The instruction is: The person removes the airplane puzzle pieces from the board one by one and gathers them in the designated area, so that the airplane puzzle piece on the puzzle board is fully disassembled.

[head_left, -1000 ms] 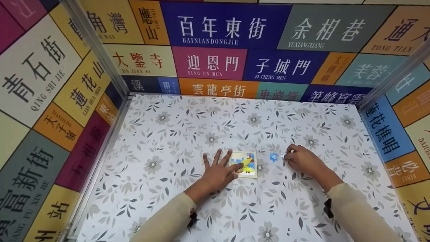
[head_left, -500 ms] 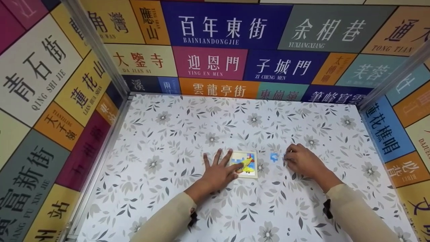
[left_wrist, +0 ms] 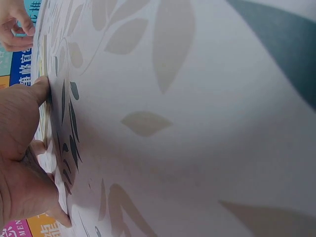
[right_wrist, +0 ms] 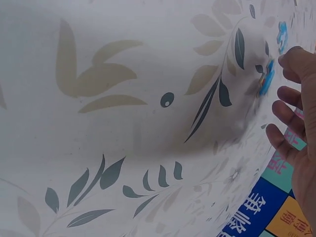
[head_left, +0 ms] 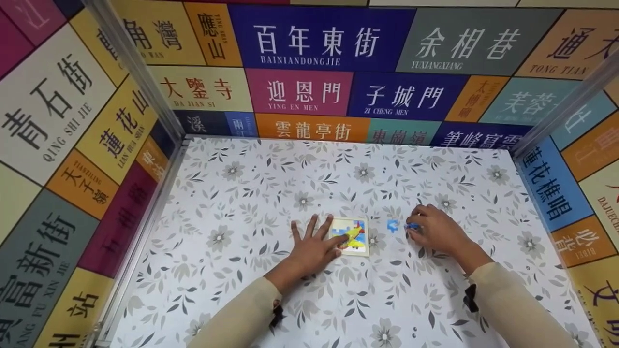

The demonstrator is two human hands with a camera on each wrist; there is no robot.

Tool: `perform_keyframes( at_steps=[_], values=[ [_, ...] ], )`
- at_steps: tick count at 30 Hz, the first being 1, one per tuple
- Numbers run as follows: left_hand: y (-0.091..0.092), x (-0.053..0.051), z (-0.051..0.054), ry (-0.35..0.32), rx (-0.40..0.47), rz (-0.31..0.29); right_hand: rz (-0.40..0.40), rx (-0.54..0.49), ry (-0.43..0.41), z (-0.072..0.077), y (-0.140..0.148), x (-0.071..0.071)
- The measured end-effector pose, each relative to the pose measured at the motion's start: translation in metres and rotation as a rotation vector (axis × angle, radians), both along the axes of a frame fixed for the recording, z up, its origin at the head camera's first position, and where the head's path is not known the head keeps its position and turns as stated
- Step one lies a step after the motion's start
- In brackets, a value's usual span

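Note:
A small framed jigsaw puzzle (head_left: 363,241) with a yellow aeroplane on blue lies mid-table, partly filled. My left hand (head_left: 309,249) rests on its left side with fingers spread, the thumb over the picture. In the left wrist view the left hand (left_wrist: 19,133) reaches the frame's edge. My right hand (head_left: 433,232), to the right of the puzzle, has a blue jigsaw piece (head_left: 414,226) between thumb and forefinger. That piece (right_wrist: 267,78) looks tilted by the fingertips in the right wrist view; the exact contact is hard to see. Another blue jigsaw piece (head_left: 392,225) lies between puzzle and right hand.
A white cloth (head_left: 271,299) with grey flowers and leaves covers the table. Panels with coloured street-name signs (head_left: 304,92) stand along the back and both sides. A clear corner post (head_left: 159,96) rises at the back left.
The piece at the right fingertips showed pale a second ago, was hidden half a second ago, and now shows blue. The left hand and puzzle stay in place; the head view shifts slightly.

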State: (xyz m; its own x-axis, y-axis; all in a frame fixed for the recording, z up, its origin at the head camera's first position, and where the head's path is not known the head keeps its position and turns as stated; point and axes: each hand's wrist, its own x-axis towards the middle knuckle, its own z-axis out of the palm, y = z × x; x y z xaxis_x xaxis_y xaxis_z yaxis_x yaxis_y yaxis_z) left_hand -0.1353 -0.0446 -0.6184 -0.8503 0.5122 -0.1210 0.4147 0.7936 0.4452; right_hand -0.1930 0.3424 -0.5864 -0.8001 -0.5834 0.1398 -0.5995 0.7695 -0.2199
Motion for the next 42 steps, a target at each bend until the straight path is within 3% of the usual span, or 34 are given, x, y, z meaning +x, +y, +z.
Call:
perform_keyframes(
  at_steps=[19, 34, 42],
  values=[
    [0.0, 0.001, 0.002, -0.023, -0.019, 0.013, 0.032, -0.09, -0.02, 0.007, -0.048, 0.002],
    [0.003, 0.002, 0.002, -0.015, -0.045, 0.024, 0.118, -0.101, -0.016, 0.0, -0.077, 0.003],
    [0.002, 0.001, 0.001, -0.01, -0.05, 0.015, 0.113, -0.061, -0.039, 0.002, -0.095, -0.001]
  ],
)
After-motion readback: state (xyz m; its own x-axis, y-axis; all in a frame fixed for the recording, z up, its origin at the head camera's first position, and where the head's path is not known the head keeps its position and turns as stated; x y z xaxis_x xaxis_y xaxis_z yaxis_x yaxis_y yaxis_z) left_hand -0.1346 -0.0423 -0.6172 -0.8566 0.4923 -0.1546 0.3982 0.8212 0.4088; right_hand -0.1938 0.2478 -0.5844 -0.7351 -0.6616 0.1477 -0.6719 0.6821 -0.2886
